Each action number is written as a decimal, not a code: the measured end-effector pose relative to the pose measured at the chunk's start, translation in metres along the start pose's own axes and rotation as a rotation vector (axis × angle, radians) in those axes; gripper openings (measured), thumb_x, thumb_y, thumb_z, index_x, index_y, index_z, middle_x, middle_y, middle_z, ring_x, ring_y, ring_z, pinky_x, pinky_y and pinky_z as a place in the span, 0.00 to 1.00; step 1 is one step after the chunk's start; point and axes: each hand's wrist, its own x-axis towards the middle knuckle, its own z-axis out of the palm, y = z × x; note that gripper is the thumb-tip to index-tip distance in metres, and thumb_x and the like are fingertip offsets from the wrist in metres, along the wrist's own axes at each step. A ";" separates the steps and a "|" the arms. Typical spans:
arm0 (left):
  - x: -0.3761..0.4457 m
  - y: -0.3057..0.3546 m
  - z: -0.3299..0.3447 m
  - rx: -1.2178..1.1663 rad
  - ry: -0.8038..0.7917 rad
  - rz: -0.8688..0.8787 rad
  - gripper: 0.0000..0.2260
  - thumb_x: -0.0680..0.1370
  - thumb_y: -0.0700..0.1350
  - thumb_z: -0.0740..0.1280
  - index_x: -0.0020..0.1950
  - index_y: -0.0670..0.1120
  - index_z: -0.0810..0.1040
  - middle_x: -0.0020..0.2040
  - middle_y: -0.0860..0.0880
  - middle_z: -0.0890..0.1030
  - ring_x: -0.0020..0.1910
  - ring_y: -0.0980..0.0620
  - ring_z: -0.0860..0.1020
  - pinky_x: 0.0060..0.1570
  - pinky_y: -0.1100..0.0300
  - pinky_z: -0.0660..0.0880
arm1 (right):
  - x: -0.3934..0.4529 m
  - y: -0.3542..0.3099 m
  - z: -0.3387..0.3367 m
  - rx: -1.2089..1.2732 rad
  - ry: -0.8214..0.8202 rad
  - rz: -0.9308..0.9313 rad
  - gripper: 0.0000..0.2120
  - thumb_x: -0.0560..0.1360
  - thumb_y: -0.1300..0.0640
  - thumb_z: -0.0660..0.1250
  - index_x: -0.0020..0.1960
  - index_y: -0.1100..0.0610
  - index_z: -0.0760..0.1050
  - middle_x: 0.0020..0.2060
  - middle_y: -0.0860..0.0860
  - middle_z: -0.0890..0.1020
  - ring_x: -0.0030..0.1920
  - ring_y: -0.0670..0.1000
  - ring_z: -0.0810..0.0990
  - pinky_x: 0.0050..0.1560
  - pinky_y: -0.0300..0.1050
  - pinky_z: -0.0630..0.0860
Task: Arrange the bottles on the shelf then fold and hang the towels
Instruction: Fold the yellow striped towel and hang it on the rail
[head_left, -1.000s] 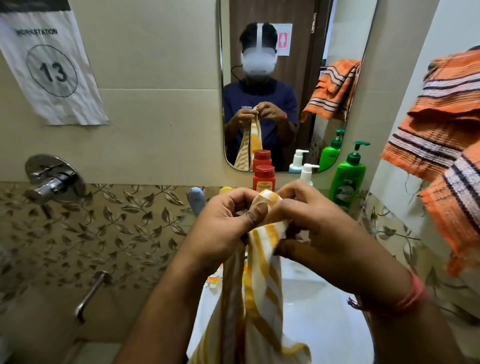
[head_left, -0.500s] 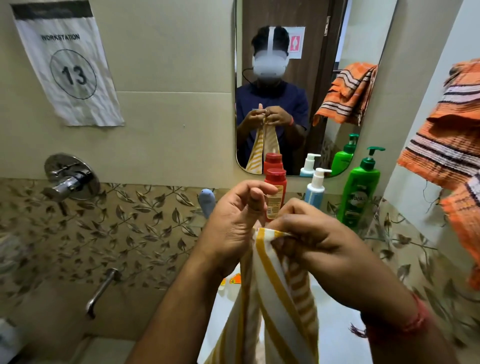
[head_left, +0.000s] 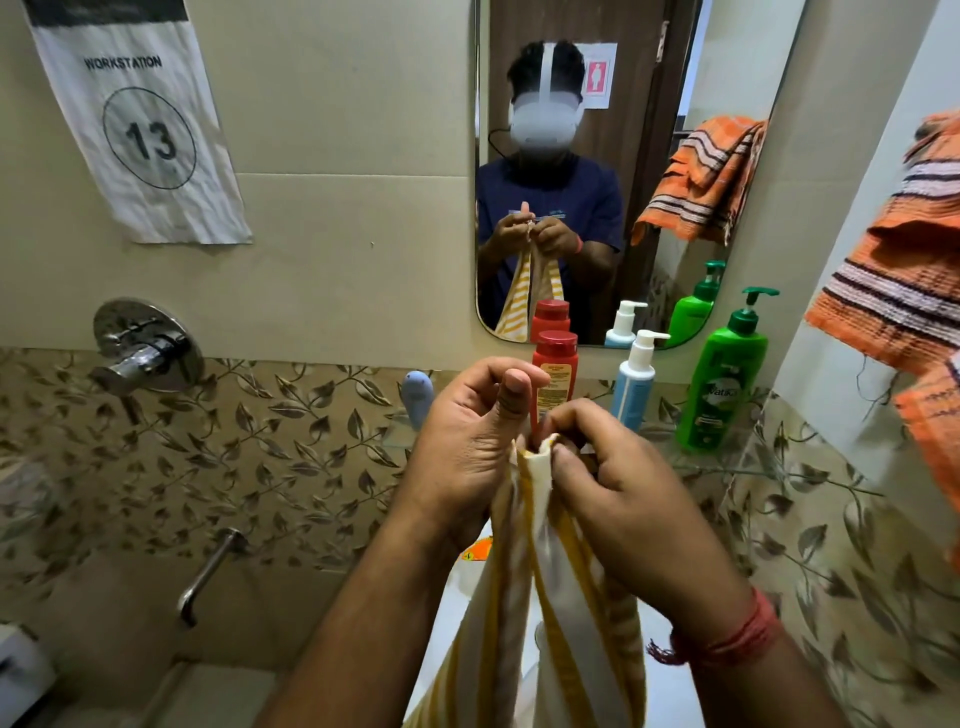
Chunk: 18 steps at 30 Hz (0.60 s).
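Observation:
A yellow-and-white striped towel (head_left: 540, 613) hangs down in front of me over the basin. My left hand (head_left: 467, 447) and my right hand (head_left: 618, 499) pinch its top edge together at the centre. Behind them, on a glass shelf (head_left: 670, 431) under the mirror, stand a red bottle (head_left: 555, 369), a blue-and-white pump bottle (head_left: 635, 384) and a green pump bottle (head_left: 723, 384). An orange striped towel (head_left: 904, 280) hangs on the right wall.
A mirror (head_left: 587, 171) reflects a person and the orange towel. A chrome valve (head_left: 143, 353) and spout (head_left: 208, 571) stick out of the left wall. A small blue object (head_left: 416, 395) sits left of the bottles. A white basin (head_left: 670, 686) lies below.
My hands have dropped a little with the towel's top edge, uncovering the bottles behind them. The view has shifted left and down.

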 end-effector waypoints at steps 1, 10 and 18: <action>0.001 0.000 0.000 -0.009 0.003 0.005 0.15 0.68 0.61 0.71 0.44 0.51 0.83 0.31 0.58 0.76 0.29 0.62 0.74 0.30 0.67 0.73 | -0.001 0.000 0.003 -0.042 0.021 -0.013 0.06 0.80 0.58 0.63 0.48 0.48 0.74 0.39 0.44 0.78 0.41 0.42 0.77 0.37 0.34 0.71; 0.000 0.001 0.005 -0.060 0.096 0.077 0.20 0.66 0.60 0.71 0.47 0.45 0.79 0.30 0.57 0.79 0.27 0.60 0.78 0.28 0.68 0.74 | -0.007 0.010 0.020 0.063 0.097 0.071 0.07 0.83 0.50 0.58 0.45 0.47 0.69 0.37 0.46 0.78 0.37 0.44 0.78 0.36 0.40 0.74; -0.009 -0.008 0.006 0.047 0.090 -0.092 0.22 0.64 0.66 0.76 0.52 0.55 0.83 0.50 0.51 0.85 0.54 0.51 0.83 0.56 0.48 0.81 | -0.006 0.009 0.025 0.285 0.365 0.139 0.07 0.83 0.49 0.58 0.46 0.47 0.71 0.37 0.52 0.80 0.38 0.53 0.81 0.41 0.61 0.79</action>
